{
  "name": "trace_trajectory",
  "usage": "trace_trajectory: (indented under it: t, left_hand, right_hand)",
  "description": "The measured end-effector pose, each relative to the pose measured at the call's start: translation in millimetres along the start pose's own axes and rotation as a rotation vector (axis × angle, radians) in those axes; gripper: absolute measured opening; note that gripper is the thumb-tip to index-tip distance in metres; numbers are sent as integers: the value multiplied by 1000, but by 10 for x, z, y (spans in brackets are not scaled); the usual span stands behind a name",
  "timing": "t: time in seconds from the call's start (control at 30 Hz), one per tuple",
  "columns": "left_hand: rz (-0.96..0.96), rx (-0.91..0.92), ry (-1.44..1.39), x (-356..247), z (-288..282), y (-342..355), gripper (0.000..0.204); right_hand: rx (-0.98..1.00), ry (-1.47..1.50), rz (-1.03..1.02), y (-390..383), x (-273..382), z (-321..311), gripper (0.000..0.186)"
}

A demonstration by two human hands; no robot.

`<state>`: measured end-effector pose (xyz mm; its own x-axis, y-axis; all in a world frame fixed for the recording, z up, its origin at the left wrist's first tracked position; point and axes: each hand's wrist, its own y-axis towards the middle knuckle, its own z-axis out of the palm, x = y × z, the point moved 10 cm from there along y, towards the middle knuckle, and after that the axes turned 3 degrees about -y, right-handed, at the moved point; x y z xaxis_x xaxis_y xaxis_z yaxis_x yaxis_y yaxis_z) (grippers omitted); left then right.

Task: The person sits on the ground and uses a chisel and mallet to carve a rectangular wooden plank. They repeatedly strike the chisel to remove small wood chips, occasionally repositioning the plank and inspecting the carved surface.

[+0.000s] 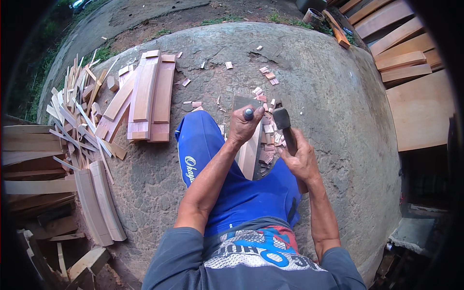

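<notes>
My left hand (240,129) is closed in a fist around an upright tool, probably a chisel (248,114). Only the round top of its handle shows; the lower end is hidden. In my right hand (303,162) is a hammer (281,118), gripped by its handle, its dark metal head just right of my left fist and apart from it. Below my hands, a wooden board (250,155) lies between my legs, partly covered by my left hand and leg. Small wood chips (268,140) are heaped along the board's right side.
Cut boards with notched ends (145,94) are stacked at the left, beside a pile of thin offcuts (72,113). Two more pieces (99,203) lie nearer me. Planks (401,43) and a broad panel (418,111) line the right. The rough concrete floor (338,106) carries scattered chips.
</notes>
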<state>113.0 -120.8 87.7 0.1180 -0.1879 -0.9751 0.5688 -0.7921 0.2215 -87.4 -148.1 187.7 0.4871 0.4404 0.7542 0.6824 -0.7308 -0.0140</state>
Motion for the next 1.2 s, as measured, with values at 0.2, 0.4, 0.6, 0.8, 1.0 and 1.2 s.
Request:
trace_trajectory:
  t: [0.2, 0.4, 0.6, 0.8, 1.0, 1.2]
  left_hand:
    - [238, 34, 24, -40, 135, -122, 15]
    - [223, 108, 52, 131, 167, -245, 27]
    - [14, -214, 2, 155, -250, -12, 41]
    - [-138, -4, -1045, -832, 275, -46, 38]
    - [-121, 48, -798, -405, 473, -300, 66]
    - [-891, 119, 233, 1662, 99, -1382, 54]
  right_hand:
    - [-2, -276, -269, 20, 641, -79, 56]
    - [256, -618, -207, 5, 229, 341, 58]
    - [-1, -220, -176, -28, 354, 61, 50]
    - [-37, 144, -125, 183, 143, 32, 45]
    - [14, 210, 146, -83, -588, -48, 51]
    - [-42, -5, 291, -688, -1797, -64, 47]
